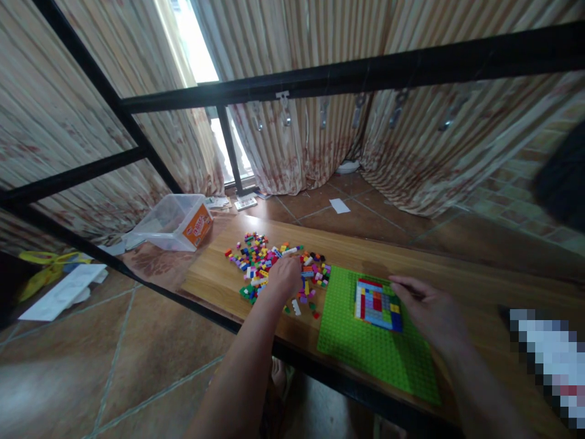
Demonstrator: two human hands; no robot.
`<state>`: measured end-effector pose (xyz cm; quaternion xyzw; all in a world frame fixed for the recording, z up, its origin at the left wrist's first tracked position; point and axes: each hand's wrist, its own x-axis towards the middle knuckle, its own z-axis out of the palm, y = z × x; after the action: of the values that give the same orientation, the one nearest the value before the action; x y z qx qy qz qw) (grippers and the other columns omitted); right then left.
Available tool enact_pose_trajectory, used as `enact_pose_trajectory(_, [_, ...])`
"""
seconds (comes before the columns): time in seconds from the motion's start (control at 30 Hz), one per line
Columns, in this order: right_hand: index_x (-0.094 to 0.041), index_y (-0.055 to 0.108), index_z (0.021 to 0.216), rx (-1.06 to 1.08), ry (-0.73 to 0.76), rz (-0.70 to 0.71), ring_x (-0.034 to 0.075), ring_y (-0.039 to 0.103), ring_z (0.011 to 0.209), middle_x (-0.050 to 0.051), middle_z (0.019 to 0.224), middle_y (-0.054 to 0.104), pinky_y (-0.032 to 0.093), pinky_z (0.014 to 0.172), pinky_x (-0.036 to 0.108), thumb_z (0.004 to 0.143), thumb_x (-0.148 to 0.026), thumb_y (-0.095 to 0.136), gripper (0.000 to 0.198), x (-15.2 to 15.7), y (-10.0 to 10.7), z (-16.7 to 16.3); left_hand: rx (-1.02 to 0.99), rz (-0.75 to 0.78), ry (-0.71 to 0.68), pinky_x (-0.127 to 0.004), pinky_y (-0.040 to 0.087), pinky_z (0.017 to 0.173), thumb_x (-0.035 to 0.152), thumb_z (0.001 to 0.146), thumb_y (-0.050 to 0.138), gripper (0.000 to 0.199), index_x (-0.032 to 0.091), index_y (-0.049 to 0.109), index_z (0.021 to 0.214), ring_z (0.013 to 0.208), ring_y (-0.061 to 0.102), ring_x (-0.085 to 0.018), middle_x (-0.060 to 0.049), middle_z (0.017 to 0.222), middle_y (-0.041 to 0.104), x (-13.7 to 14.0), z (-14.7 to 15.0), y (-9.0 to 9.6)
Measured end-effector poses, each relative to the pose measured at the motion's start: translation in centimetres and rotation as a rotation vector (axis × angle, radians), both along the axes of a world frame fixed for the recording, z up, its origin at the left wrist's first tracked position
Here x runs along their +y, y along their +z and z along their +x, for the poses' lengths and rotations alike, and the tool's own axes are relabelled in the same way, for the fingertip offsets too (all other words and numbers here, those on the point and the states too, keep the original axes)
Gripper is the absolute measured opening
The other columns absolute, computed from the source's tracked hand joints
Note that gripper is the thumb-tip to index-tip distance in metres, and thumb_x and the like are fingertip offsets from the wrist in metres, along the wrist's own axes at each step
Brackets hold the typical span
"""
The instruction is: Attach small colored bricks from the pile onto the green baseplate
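My left hand (284, 275) reaches into a heap of loose toy building bricks (256, 256) of many colours, its fingertips hidden among them. A bright green baseplate (338, 329) lies on the wooden tabletop to the right of the heap. Low on this plate sits a block of built bricks (377, 303) with red, blue, grey, yellow and green pieces. Over the plate's right edge, beside the built block, is my right hand (427, 308). Its fingers are curled and pinched together; anything between them is too small to make out.
A clear plastic bin (171, 222) with an orange label stands past the table's left end. Black metal bars (320, 82) with hooks cross in front of patterned curtains. A pixelated flat object (548, 360) lies at right. White foam-like pieces (61, 291) rest on the tiled floor.
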<state>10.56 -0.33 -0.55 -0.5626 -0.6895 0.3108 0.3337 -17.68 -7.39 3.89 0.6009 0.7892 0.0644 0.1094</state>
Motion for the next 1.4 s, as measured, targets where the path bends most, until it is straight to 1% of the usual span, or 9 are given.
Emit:
enact_pose_trajectory(0.17, [-0.026, 0.076, 0.093, 0.058, -0.062, 0.054, 0.026, 0.071, 0.092, 0.005, 0.099, 0.077, 0.054, 0.086, 0.041, 0.080, -0.048, 0.061, 0.029, -0.6, 1.1, -0.2, -0.212, 0.168, 0.019, -0.027, 0.045, 0.074, 0.009, 0.082, 0.051, 0.016, 0.014, 0.066, 0.083, 0.082, 0.061, -0.019, -0.006, 0.080, 0.067, -0.1, -0.7, 0.2])
enact_pose_trajectory(0.3, [-0.026, 0.075, 0.099, 0.227, -0.023, 0.016, 0.026, 0.070, 0.096, 0.006, 0.104, 0.076, 0.054, 0.087, 0.042, 0.079, -0.048, 0.066, 0.031, -1.4, 2.2, -0.8, -0.807, 0.263, -0.051, -0.022, 0.039, 0.062, 0.012, 0.078, 0.056, 0.010, 0.014, 0.062, 0.071, 0.065, 0.054, -0.011, 0.000, 0.066, 0.060, 0.7, 2.0, 0.3])
enact_pose_trajectory(0.47, [-0.027, 0.067, 0.117, 0.321, 0.194, -0.010, 0.024, 0.067, 0.100, 0.006, 0.113, 0.072, 0.054, 0.091, 0.044, 0.074, -0.045, 0.075, 0.048, -2.3, 2.9, -1.4, -1.577, 0.152, 0.099, -0.019, 0.035, 0.052, 0.025, 0.074, 0.067, 0.015, 0.013, 0.064, 0.083, 0.051, 0.047, -0.006, 0.003, 0.062, 0.057, 0.7, 8.3, -0.1])
enact_pose_trajectory(0.6, [-0.029, 0.064, 0.121, 0.271, 0.235, -0.013, 0.024, 0.066, 0.100, 0.005, 0.110, 0.072, 0.051, 0.095, 0.046, 0.074, -0.046, 0.075, 0.052, -2.5, 3.0, -1.0, -1.841, 0.051, 0.169, -0.019, 0.034, 0.050, 0.032, 0.064, 0.078, 0.031, 0.012, 0.065, 0.084, 0.048, 0.046, -0.005, 0.004, 0.057, 0.055, 0.6, 10.9, -0.5])
enact_pose_trajectory(0.83, [-0.028, 0.061, 0.125, 0.201, 0.244, -0.027, 0.026, 0.067, 0.102, 0.006, 0.114, 0.072, 0.050, 0.096, 0.048, 0.073, -0.049, 0.076, 0.058, -2.4, 2.7, 0.6, -1.910, -0.034, 0.117, -0.018, 0.028, 0.046, 0.034, 0.059, 0.084, 0.036, 0.012, 0.066, 0.081, 0.045, 0.043, -0.004, 0.005, 0.053, 0.053, 1.0, 12.1, -1.0])
enact_pose_trajectory(1.0, [-0.027, 0.060, 0.127, 0.190, 0.249, -0.029, 0.025, 0.068, 0.100, 0.006, 0.111, 0.072, 0.052, 0.094, 0.047, 0.072, -0.050, 0.076, 0.061, -2.5, 2.7, 1.1, -1.867, -0.072, 0.074, -0.017, 0.032, 0.047, 0.033, 0.063, 0.081, 0.033, 0.012, 0.066, 0.084, 0.047, 0.046, -0.004, 0.005, 0.054, 0.053, 1.1, 12.7, -1.3])
enact_pose_trajectory(1.13, [-0.027, 0.063, 0.123, 0.103, 0.197, -0.010, 0.027, 0.069, 0.097, 0.007, 0.110, 0.073, 0.053, 0.090, 0.048, 0.071, -0.051, 0.076, 0.059, -1.8, 2.3, 2.3, -1.726, -0.031, 0.096, -0.019, 0.037, 0.050, 0.029, 0.074, 0.072, 0.022, 0.012, 0.066, 0.086, 0.050, 0.051, -0.006, -0.001, 0.067, 0.065, 1.5, 12.1, -1.0])
enact_pose_trajectory(1.23, [-0.029, 0.065, 0.121, 0.021, 0.204, -0.038, 0.030, 0.067, 0.102, 0.007, 0.120, 0.070, 0.053, 0.091, 0.050, 0.071, -0.051, 0.076, 0.056, -0.9, 1.5, 3.6, -1.602, 0.115, 0.182, -0.019, 0.037, 0.051, 0.024, 0.080, 0.063, 0.014, 0.012, 0.066, 0.086, 0.051, 0.049, -0.006, -0.003, 0.077, 0.069, 2.3, 10.5, -1.1])
enact_pose_trajectory(1.4, [-0.032, 0.064, 0.124, 0.020, 0.296, -0.160, 0.030, 0.062, 0.115, 0.005, 0.128, 0.065, 0.047, 0.100, 0.052, 0.073, -0.048, 0.074, 0.054, 0.1, -0.3, 4.2, -1.116, 0.344, 0.209, -0.021, 0.045, 0.065, 0.016, 0.080, 0.060, 0.011, 0.013, 0.069, 0.086, 0.068, 0.058, -0.011, -0.003, 0.080, 0.070, 3.7, 8.1, -2.6])
